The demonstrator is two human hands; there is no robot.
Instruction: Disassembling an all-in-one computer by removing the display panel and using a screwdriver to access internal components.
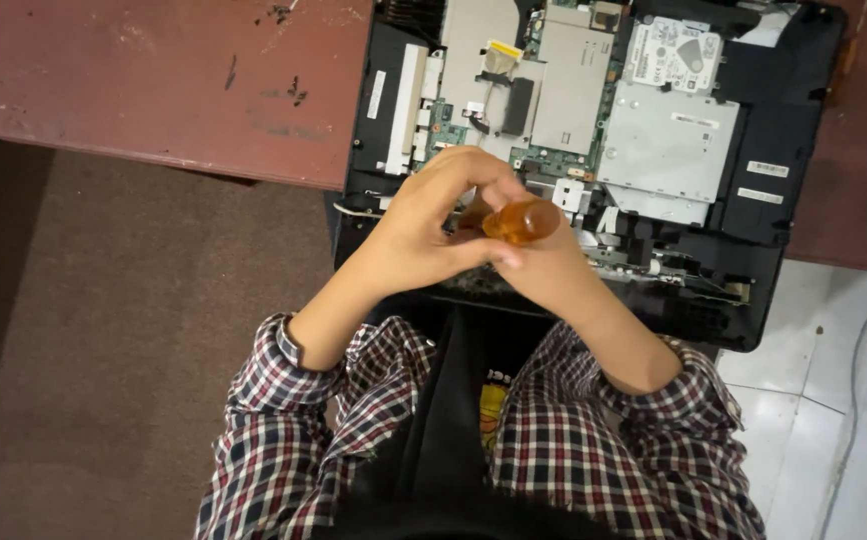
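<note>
Both my left hand (423, 225) and right hand (538, 265) close around the amber screwdriver handle (521, 221) over the opened laptop (653, 130), probably working a screw I can't see; steady downward pressure comes next.

Single view only, head-mounted. Looks almost straight down past the wearer's chest and plaid sleeves (283, 440). Close range: both forearms fill mid-frame. Top of frame takes in the red-brown surface (183, 80) and the opened laptop chassis (593, 130) overhanging its near edge. Brown floor left, pale tiles (833, 400) right. Camera tilt probably slightly forward.
</note>
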